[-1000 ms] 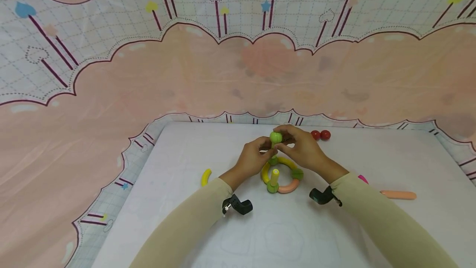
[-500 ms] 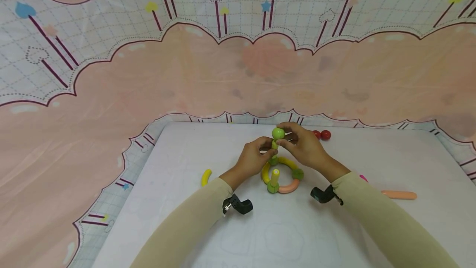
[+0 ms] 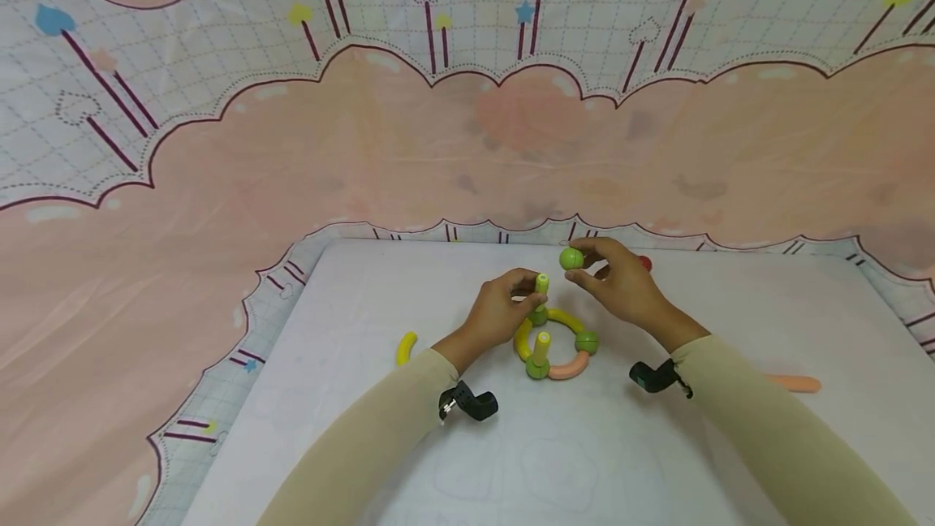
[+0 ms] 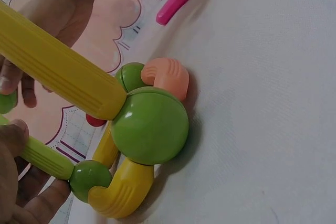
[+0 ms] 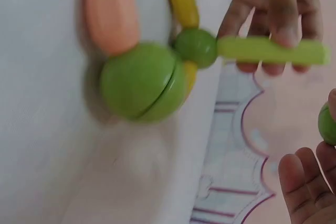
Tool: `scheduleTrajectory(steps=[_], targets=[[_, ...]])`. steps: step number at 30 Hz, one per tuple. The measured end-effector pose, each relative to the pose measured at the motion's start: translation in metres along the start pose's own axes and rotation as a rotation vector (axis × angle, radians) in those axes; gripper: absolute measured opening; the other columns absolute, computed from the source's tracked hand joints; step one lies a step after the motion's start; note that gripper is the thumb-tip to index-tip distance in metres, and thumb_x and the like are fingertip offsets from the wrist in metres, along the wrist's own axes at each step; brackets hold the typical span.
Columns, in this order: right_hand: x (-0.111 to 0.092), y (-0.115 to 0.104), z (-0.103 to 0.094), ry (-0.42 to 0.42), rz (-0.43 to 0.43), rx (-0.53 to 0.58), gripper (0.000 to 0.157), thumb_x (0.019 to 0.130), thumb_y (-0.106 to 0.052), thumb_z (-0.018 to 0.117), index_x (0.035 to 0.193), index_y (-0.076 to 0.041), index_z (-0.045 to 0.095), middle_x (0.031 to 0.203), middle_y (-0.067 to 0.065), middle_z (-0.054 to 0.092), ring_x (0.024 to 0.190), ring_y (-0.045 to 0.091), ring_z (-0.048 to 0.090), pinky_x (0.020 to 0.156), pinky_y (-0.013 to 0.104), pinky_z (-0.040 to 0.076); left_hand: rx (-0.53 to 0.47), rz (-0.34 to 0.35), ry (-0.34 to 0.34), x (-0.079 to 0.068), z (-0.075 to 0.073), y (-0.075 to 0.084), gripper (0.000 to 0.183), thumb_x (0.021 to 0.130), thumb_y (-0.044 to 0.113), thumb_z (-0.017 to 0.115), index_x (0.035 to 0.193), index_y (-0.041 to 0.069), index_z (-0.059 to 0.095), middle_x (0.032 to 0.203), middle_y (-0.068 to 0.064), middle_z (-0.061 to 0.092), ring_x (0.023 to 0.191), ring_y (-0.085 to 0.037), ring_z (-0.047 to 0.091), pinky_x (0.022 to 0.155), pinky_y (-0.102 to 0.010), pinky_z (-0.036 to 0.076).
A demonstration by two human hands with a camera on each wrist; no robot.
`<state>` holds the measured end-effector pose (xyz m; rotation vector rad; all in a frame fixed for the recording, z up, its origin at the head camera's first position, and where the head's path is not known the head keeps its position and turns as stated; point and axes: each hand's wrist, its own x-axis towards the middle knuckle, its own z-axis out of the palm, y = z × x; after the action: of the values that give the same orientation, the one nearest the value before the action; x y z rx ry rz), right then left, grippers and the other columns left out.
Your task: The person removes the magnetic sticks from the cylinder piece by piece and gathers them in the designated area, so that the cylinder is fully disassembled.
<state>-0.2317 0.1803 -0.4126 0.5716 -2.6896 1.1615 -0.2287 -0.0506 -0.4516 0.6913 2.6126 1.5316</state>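
On the far side of the ring [image 3: 564,317], left hand [image 3: 493,312] pinches lime rod [image 4: 46,158], base at a green joint [image 4: 90,181]. Right hand [image 3: 622,289] pinches green ball [image 3: 571,258], right of rod top, apart. Yellow rod [image 3: 541,347] upright on near joint [image 3: 537,369]. On table [image 3: 409,461]: yellow arc [image 3: 405,347] left, orange stick [image 3: 796,384] right.

Dim, flat light; soft shadows on white table [image 3: 365,291]; faint highlight on green ball [image 4: 152,129]; right wrist view blurred

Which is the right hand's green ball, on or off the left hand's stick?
Off: in the head view, the right hand holds the green ball apart from the lime stick, whose top shows bare.
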Motion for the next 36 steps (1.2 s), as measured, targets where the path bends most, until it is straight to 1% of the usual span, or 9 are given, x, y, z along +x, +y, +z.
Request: scheduleTrajectory(steps=[5, 9, 14, 16, 18, 22, 27, 31, 36], targets=[[-0.003, 0.016, -0.008, 0.005, 0.070, -0.063, 0.051, 0.094, -0.018, 0.077, 0.139, -0.005, 0.056, 0.118, 0.013, 0.063, 0.103, 0.035, 0.060, 0.081, 0.046, 0.051, -0.004, 0.001, 0.008, -0.001, 0.001, 0.000, 0.029, 0.099, 0.021, 0.071, 0.124, 0.009, 0.066, 0.116, -0.002, 0.072, 0.109, -0.016, 0.068, 0.089, -0.023, 0.055], [-0.006, 0.027, -0.016, 0.019, 0.107, -0.073, 0.052, 0.095, -0.018, 0.076, 0.140, -0.004, 0.054, 0.123, 0.018, 0.063, 0.106, 0.040, 0.060, 0.086, 0.054, 0.053, -0.001, -0.005, 0.011, -0.001, 0.001, 0.000, 0.029, 0.099, 0.021, 0.071, 0.125, 0.009, 0.065, 0.116, -0.002, 0.072, 0.109, -0.016, 0.068, 0.088, -0.024, 0.055], [-0.010, 0.040, -0.028, 0.039, 0.155, -0.082, 0.051, 0.097, -0.020, 0.074, 0.140, -0.004, 0.054, 0.132, 0.020, 0.061, 0.113, 0.042, 0.058, 0.094, 0.059, 0.050, -0.002, -0.017, 0.005, -0.001, 0.001, 0.001, 0.030, 0.099, 0.021, 0.071, 0.126, 0.009, 0.065, 0.117, -0.002, 0.072, 0.110, -0.015, 0.068, 0.088, -0.023, 0.055], [-0.011, 0.046, -0.033, 0.046, 0.181, -0.086, 0.050, 0.097, -0.022, 0.073, 0.139, -0.004, 0.054, 0.130, 0.021, 0.062, 0.114, 0.041, 0.057, 0.096, 0.060, 0.048, -0.002, -0.017, 0.006, -0.001, 0.001, 0.001, 0.030, 0.099, 0.021, 0.071, 0.126, 0.009, 0.065, 0.117, -0.001, 0.071, 0.110, -0.015, 0.068, 0.088, -0.023, 0.055], [-0.012, 0.054, -0.037, 0.052, 0.203, -0.095, 0.049, 0.098, -0.023, 0.072, 0.139, -0.004, 0.055, 0.127, 0.021, 0.063, 0.115, 0.040, 0.057, 0.094, 0.058, 0.048, 0.001, -0.015, 0.007, 0.000, 0.001, 0.000, 0.029, 0.099, 0.021, 0.071, 0.125, 0.010, 0.065, 0.117, -0.001, 0.071, 0.110, -0.015, 0.068, 0.088, -0.023, 0.055], [-0.015, 0.070, -0.045, 0.061, 0.224, -0.116, 0.049, 0.099, -0.024, 0.069, 0.140, -0.002, 0.053, 0.121, 0.021, 0.064, 0.112, 0.039, 0.057, 0.088, 0.053, 0.048, -0.002, -0.008, 0.008, 0.000, 0.002, -0.001, 0.029, 0.099, 0.021, 0.071, 0.125, 0.009, 0.065, 0.117, -0.002, 0.071, 0.110, -0.015, 0.068, 0.088, -0.022, 0.055], [-0.020, 0.084, -0.056, 0.065, 0.277, -0.124, 0.052, 0.101, -0.028, 0.066, 0.143, -0.002, 0.050, 0.126, 0.024, 0.061, 0.119, 0.044, 0.055, 0.093, 0.060, 0.045, -0.001, 0.004, 0.004, 0.000, 0.002, -0.001, 0.029, 0.099, 0.020, 0.070, 0.125, 0.008, 0.065, 0.117, -0.003, 0.071, 0.110, -0.016, 0.068, 0.088, -0.022, 0.055], [-0.023, 0.091, -0.062, 0.063, 0.312, -0.125, 0.053, 0.102, -0.029, 0.064, 0.143, 0.000, 0.049, 0.128, 0.028, 0.059, 0.120, 0.047, 0.053, 0.096, 0.065, 0.042, 0.002, 0.001, 0.002, 0.000, 0.001, -0.001, 0.029, 0.100, 0.020, 0.070, 0.126, 0.009, 0.065, 0.118, -0.002, 0.071, 0.110, -0.015, 0.068, 0.089, -0.022, 0.055], [-0.027, 0.102, -0.068, 0.047, 0.377, -0.135, 0.055, 0.102, -0.032, 0.063, 0.143, 0.002, 0.047, 0.131, 0.029, 0.055, 0.123, 0.049, 0.049, 0.098, 0.065, 0.043, -0.001, -0.007, -0.002, 0.000, 0.001, 0.000, 0.029, 0.100, 0.020, 0.070, 0.126, 0.010, 0.064, 0.118, -0.001, 0.071, 0.111, -0.015, 0.067, 0.089, -0.022, 0.055]])
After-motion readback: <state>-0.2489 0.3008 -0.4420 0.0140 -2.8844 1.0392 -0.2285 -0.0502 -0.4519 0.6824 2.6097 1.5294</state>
